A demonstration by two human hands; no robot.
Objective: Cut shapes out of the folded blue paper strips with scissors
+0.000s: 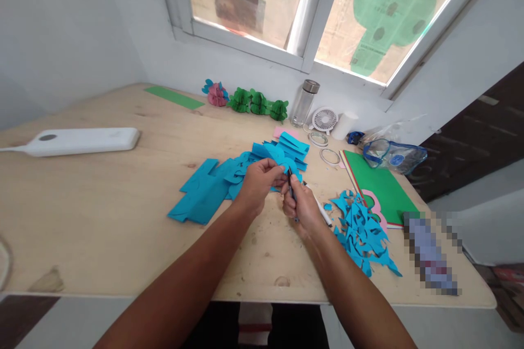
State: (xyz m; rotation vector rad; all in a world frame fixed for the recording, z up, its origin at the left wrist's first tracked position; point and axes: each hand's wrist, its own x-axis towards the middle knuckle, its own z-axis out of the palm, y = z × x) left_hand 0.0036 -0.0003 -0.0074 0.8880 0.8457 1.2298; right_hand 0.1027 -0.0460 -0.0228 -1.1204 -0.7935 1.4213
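Over the middle of the table, my left hand (262, 182) pinches the edge of a small piece of blue paper (290, 165) between thumb and fingers. Close beside it, my right hand (302, 202) is closed around a slim dark tool (291, 182), its black end up against the paper. The hand covers much of that tool, so its kind is unclear. Folded and cut blue paper sheets (208, 191) lie beyond and left of my hands. A white marker (323, 210) rests by my right hand, next to a heap of curly blue paper scraps (360, 229).
Green honeycomb paper shapes (258, 102) and a pink one (216, 94) stand along the wall. Nearby are a glass bottle (303, 106), a small fan (325, 119) and tape rolls (329, 157). Green paper (380, 185) lies right, a white device (85, 140) left.
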